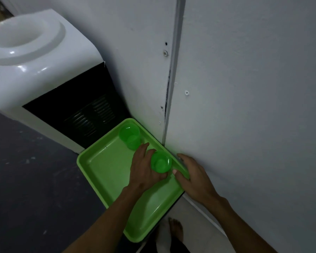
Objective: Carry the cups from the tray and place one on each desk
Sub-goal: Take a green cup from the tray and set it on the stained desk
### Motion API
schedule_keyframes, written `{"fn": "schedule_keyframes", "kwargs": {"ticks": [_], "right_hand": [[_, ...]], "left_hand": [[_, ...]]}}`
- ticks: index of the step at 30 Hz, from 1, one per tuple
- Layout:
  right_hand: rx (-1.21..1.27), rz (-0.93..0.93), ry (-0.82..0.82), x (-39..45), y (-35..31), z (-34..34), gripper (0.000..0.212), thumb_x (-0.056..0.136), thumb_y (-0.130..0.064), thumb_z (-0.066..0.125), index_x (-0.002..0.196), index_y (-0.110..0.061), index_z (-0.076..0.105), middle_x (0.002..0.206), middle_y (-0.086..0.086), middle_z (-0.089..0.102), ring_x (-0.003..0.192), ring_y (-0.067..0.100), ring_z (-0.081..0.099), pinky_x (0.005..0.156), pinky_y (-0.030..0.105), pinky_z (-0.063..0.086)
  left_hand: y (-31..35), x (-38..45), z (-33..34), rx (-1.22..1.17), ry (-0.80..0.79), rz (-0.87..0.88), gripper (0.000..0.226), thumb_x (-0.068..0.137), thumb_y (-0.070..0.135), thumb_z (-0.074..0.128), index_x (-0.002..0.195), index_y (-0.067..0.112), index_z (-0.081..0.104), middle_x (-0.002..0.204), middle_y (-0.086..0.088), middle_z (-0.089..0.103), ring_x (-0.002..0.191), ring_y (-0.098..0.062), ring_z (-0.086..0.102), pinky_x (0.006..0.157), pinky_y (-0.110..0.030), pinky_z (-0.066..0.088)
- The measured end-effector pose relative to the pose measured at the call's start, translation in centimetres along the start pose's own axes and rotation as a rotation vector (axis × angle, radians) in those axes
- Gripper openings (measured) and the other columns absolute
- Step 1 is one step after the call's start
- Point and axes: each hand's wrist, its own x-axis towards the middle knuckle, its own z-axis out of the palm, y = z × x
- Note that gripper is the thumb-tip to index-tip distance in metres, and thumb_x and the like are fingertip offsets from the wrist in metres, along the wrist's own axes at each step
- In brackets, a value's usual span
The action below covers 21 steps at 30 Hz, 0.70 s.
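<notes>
Green tray: your shallow rectangular green plastic tray (106, 170) sits in the corner, its far long edge against the pale grey wall (244, 88) and its far short end next to the white water dispenser (35, 70).
Cup count: 2 translucent green plastic cups show on the tray, both upright with the mouths facing up.
Far cup: the first translucent green cup (130, 136) stands alone in the tray's far corner, near the wall side, and neither of your hands touches it.
Near cup: the second translucent green cup (161, 162) stands by the tray's wall-side rim, about midway along it, between your 2 hands.
Left hand: your left hand (146, 170) is wrapped round the near cup from the left, fingers curled on its far side and thumb below it, so you are gripping it.
Right hand: your right hand (192, 172) hovers over the tray's wall-side rim just beside the near cup, fingers spread and loose, thumb pointing toward the cup, holding nothing.
Lift: you cannot tell from this view whether the near cup rests on the tray floor or is raised off it.
Dispenser: its round top socket has no bottle, and a black vented panel (84, 110) faces the tray.
Floor: dark speckled floor (26, 179) lies to your left of the tray.
Foot: your bare foot (175, 230) shows below the tray's near end, on a lighter strip beside the wall.
</notes>
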Motion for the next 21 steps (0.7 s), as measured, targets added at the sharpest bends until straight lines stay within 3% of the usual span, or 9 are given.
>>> {"fn": "schedule_keyframes", "kwargs": {"ticks": [2, 5, 7, 9, 12, 16, 19, 21], "right_hand": [[0.014, 0.026, 0.019, -0.3, -0.1, -0.1, 0.044, 0.089, -0.038, 0.057, 0.131, -0.037, 0.047, 0.124, -0.014, 0.057, 0.114, 0.008, 0.054, 0.096, 0.033, 0.046], [0.086, 0.085, 0.044, -1.0, -0.7, -0.5, 0.031, 0.092, -0.028, 0.061, 0.116, -0.044, 0.049, 0.105, -0.026, 0.058, 0.098, -0.016, 0.054, 0.083, 0.006, 0.043], [0.17, 0.14, 0.048, -1.6, -1.0, -0.7, 0.026, 0.092, -0.028, 0.062, 0.112, -0.041, 0.053, 0.101, -0.024, 0.06, 0.092, -0.021, 0.055, 0.074, -0.001, 0.04], [0.281, 0.202, 0.021, -2.4, -1.5, -0.8, 0.028, 0.088, -0.041, 0.065, 0.115, -0.035, 0.059, 0.103, -0.011, 0.067, 0.092, -0.009, 0.062, 0.071, 0.004, 0.044], [0.488, 0.309, -0.019, -3.9, -2.6, -1.1, 0.054, 0.075, -0.064, 0.064, 0.112, -0.026, 0.067, 0.103, -0.006, 0.072, 0.094, 0.006, 0.068, 0.071, 0.015, 0.047], [0.719, 0.402, -0.063, -6.6, -4.1, -2.0, 0.029, 0.091, -0.048, 0.049, 0.103, -0.032, 0.069, 0.094, -0.011, 0.074, 0.084, 0.005, 0.069, 0.061, 0.015, 0.05], [0.798, 0.438, -0.048, -9.2, -4.1, -2.1, 0.042, 0.079, -0.064, 0.056, 0.111, -0.037, 0.067, 0.103, -0.005, 0.074, 0.087, 0.011, 0.07, 0.081, 0.031, 0.049], [0.847, 0.441, -0.006, -11.0, -3.7, -2.2, 0.053, 0.071, -0.068, 0.058, 0.112, -0.036, 0.067, 0.105, 0.0, 0.073, 0.08, 0.012, 0.07, 0.086, 0.037, 0.044]], "left_hand": [[-0.1, -0.3, -0.2, 0.004, 0.011, 0.042, 0.089, 0.049, 0.06, 0.071, 0.117, 0.005, 0.062, 0.143, -0.023, 0.046, 0.133, -0.04, 0.042, 0.107, -0.053, 0.038], [0.1, -0.9, -1.0, 0.003, 0.021, 0.104, 0.089, 0.046, 0.06, 0.074, 0.116, 0.006, 0.063, 0.144, -0.022, 0.046, 0.134, -0.039, 0.042, 0.106, -0.056, 0.039], [0.4, -1.3, -1.9, 0.009, 0.039, 0.187, 0.086, 0.047, 0.059, 0.075, 0.113, 0.006, 0.064, 0.143, -0.021, 0.047, 0.134, -0.039, 0.041, 0.106, -0.059, 0.039], [1.0, -1.7, -2.9, 0.011, 0.068, 0.28, 0.082, 0.047, 0.058, 0.076, 0.111, 0.008, 0.065, 0.144, -0.018, 0.048, 0.137, -0.038, 0.038, 0.106, -0.062, 0.037], [2.3, -2.4, -4.5, 0.021, 0.094, 0.417, 0.079, 0.044, 0.06, 0.077, 0.107, 0.013, 0.066, 0.147, -0.012, 0.046, 0.143, -0.034, 0.031, 0.111, -0.065, 0.025], [4.7, -3.6, -6.2, 0.053, 0.091, 0.58, 0.078, 0.041, 0.065, 0.077, 0.103, 0.019, 0.066, 0.15, -0.005, 0.043, 0.148, -0.029, 0.022, 0.115, -0.066, 0.011], [6.7, -4.8, -6.8, 0.06, 0.075, 0.669, 0.077, 0.041, 0.066, 0.078, 0.102, 0.021, 0.067, 0.151, -0.002, 0.042, 0.149, -0.027, 0.018, 0.116, -0.065, 0.007], [8.2, -5.7, -6.9, 0.053, 0.06, 0.726, 0.074, 0.041, 0.065, 0.079, 0.101, 0.022, 0.067, 0.151, 0.0, 0.042, 0.15, -0.026, 0.016, 0.117, -0.063, 0.006]]}}
